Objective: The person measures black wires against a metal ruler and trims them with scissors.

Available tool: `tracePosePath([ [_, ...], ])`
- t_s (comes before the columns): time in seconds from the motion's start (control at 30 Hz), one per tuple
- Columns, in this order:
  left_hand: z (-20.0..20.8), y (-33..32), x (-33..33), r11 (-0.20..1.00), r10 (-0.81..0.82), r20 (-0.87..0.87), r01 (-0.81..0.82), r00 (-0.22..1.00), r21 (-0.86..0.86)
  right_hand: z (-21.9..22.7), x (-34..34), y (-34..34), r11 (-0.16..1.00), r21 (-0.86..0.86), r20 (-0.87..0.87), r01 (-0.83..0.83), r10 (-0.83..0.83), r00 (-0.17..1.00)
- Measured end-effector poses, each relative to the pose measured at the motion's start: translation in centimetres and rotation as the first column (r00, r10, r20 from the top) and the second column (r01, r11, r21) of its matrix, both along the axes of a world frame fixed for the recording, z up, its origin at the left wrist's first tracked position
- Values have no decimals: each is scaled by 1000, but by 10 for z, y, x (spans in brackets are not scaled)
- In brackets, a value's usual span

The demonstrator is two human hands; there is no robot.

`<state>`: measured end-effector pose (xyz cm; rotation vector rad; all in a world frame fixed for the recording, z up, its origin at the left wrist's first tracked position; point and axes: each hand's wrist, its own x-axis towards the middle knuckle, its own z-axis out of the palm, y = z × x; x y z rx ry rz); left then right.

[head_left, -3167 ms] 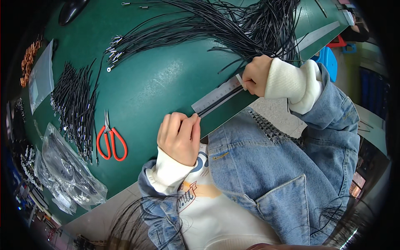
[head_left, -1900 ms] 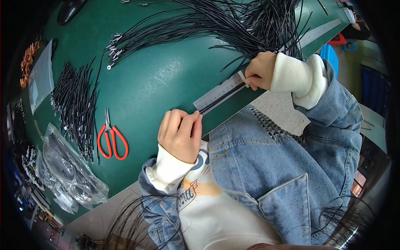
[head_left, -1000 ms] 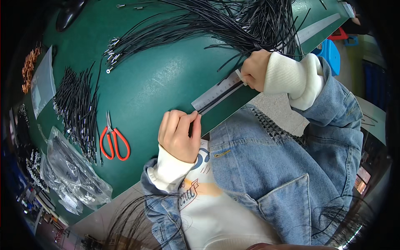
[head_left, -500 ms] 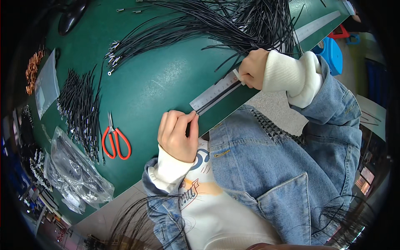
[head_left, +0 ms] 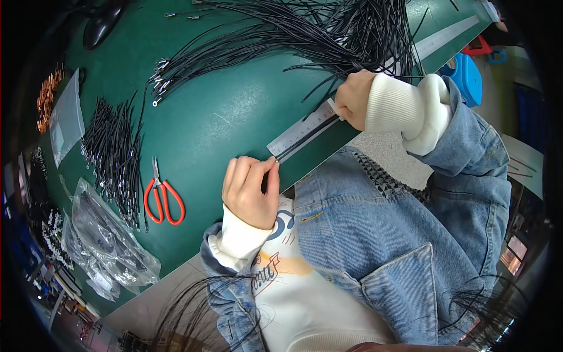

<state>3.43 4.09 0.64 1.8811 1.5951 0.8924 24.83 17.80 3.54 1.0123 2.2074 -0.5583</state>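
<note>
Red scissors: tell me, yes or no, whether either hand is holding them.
No. The red scissors lie alone on the green table, left of the left hand, which pinches a black cord along the ruler.

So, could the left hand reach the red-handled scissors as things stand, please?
Probably yes: the scissors lie uncovered on the green table beside the left hand, though its fingers are pinching a black cord against the ruler.
</note>
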Motion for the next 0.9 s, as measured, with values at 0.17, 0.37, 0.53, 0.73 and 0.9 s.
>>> tracePosePath([
  [0.17,1,1,0,1000,-2,3,2,1000,11,7,-7,5,996,-87,69,-8,14,998],
  [0.37,-1,0,0,1000,5,-3,-5,1000,11,2,1,3,1000,-20,20,-14,15,1000],
  [0.53,0,1,0,1000,0,-10,1,1000,14,15,6,9,967,-246,-84,66,-89,992],
  [0.73,-3,-3,-4,1000,-2,-12,2,1000,29,5,21,7,978,-208,-397,-22,-64,916],
  [0.9,17,-17,-56,922,374,-204,-339,905,189,16,24,4,959,-284,-554,-13,-153,818],
])
